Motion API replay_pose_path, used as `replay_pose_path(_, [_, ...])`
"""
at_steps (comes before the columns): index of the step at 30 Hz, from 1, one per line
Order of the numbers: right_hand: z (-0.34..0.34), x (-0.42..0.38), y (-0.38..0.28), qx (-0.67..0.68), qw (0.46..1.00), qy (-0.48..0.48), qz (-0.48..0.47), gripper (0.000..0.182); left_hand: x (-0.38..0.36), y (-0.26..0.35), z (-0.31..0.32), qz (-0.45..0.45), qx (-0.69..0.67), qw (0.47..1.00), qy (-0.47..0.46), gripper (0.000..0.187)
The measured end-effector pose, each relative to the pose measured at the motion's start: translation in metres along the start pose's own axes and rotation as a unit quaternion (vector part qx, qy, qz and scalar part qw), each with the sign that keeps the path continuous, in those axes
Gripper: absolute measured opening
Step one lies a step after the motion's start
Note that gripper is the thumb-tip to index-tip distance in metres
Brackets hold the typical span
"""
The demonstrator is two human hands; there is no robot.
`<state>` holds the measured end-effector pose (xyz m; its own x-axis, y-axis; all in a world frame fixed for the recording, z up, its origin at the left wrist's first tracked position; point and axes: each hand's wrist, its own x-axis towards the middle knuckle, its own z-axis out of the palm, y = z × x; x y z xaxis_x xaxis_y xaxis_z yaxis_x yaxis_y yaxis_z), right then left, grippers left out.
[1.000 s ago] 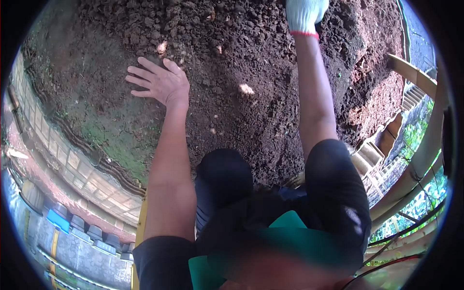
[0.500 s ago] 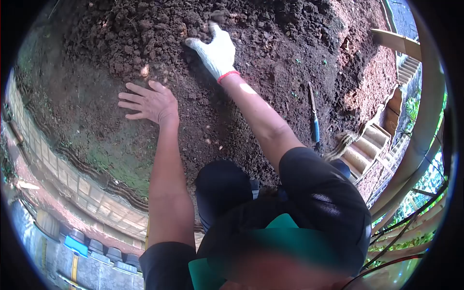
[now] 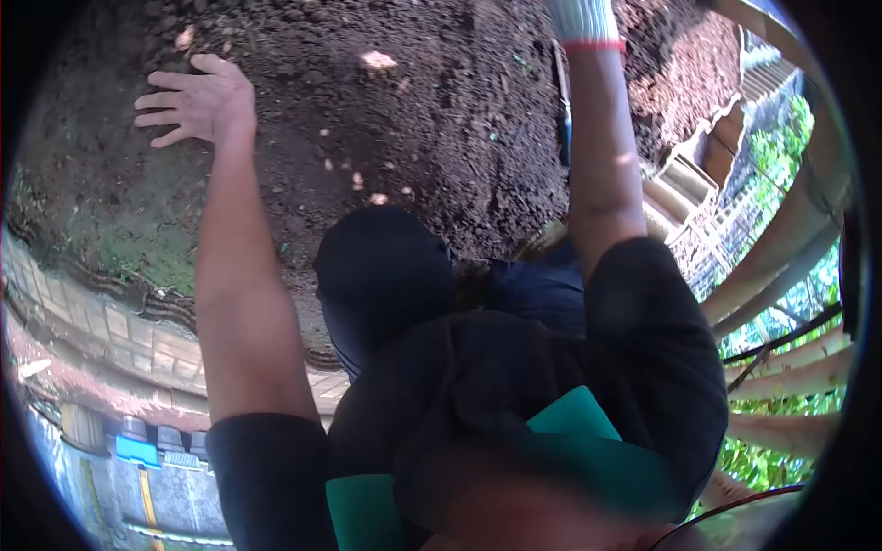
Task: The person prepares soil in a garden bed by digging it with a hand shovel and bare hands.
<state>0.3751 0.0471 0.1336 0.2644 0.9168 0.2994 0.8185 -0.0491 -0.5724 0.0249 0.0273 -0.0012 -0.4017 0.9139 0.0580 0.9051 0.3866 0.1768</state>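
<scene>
I see the left hand (image 3: 197,103) bare, lying flat on the soil (image 3: 413,119) with its fingers spread wide and pointing to the left; it grips nothing, only presses on the dark earth near the top left of the view. The right hand (image 3: 581,18) wears a white glove with a red cuff, and it runs off the top edge, so I cannot tell whether it is open or closed or has hold of anything. Its arm stretches straight up over the soil. Just left of that forearm a thin tool with a blue handle (image 3: 562,110) lies on the earth, close to the arm. The soil fills the upper middle of the view, loose and crumbly, with a few pale bits scattered on it. A woven bamboo edge (image 3: 119,321) borders the bed at lower left, below a greenish patch. Bamboo poles (image 3: 781,239) stand off to the right, well apart from both hands
</scene>
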Motion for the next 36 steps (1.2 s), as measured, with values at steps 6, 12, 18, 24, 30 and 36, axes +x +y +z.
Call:
replay_pose_path(6, [-0.107, -0.238, 0.102, -0.271, 0.837, -0.287, 0.378, 0.042, 0.002, -0.006, 0.007, 0.006, -0.005, 0.999, 0.032, 0.083])
replay_pose_path(12, [-0.132, -0.293, 0.135, -0.165, 0.933, -0.228, 0.224, 0.031, 0.003, -0.012, 0.006, 0.041, -0.037, 0.998, 0.000, 0.091])
replay_pose_path(18, [-0.186, -0.282, 0.107, 0.082, 0.839, -0.193, 0.502, 0.024, -0.119, 0.028, -0.043, 0.191, -0.178, 0.964, -0.055, 0.100])
replay_pose_path(24, [-0.235, -0.343, 0.086, 0.099, 0.855, -0.014, 0.509, 0.038, -0.305, -0.009, -0.070, 0.500, -0.161, 0.810, -0.259, 0.120])
replay_pose_path(30, [-0.195, -0.369, 0.138, -0.211, 0.867, -0.077, 0.445, 0.041, -0.309, -0.010, -0.070, 0.494, -0.127, 0.825, -0.242, 0.127])
replay_pose_path(36, [-0.140, -0.366, 0.123, -0.118, 0.983, -0.039, 0.134, 0.069, -0.321, 0.001, -0.056, 0.402, -0.094, 0.891, -0.189, 0.116])
